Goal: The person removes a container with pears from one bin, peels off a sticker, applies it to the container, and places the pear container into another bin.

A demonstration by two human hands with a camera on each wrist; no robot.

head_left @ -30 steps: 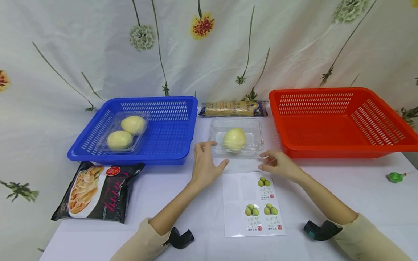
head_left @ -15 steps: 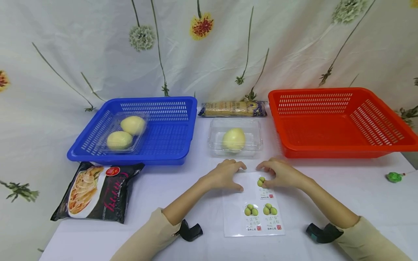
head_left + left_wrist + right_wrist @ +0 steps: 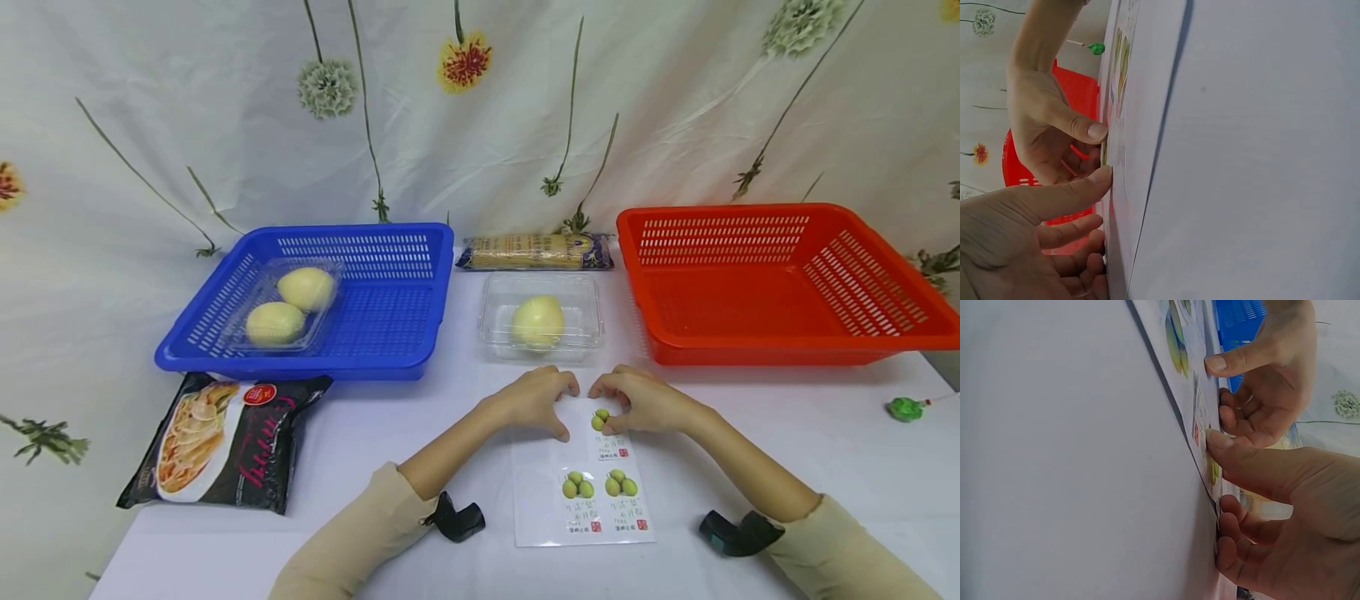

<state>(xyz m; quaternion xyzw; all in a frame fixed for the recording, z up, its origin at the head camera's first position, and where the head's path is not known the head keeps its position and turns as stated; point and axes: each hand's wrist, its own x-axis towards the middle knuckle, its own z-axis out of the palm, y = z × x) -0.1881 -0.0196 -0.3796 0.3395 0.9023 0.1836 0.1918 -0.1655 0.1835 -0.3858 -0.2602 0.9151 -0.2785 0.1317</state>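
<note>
Fruit [image 3: 537, 321] fills the clear box [image 3: 592, 292]; both hands' grips [image 3: 534, 402] [image 3: 647, 402] pinch the sticker sheet [image 3: 547, 500].

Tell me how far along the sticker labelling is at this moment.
Looks done: three slots on the sticker sheet are blank, and a box of two fruits sits in the blue basket. In hand: the left hand and right hand work at the top sticker. Left: the clear box looks unlabelled; the red basket holds nothing.
</note>
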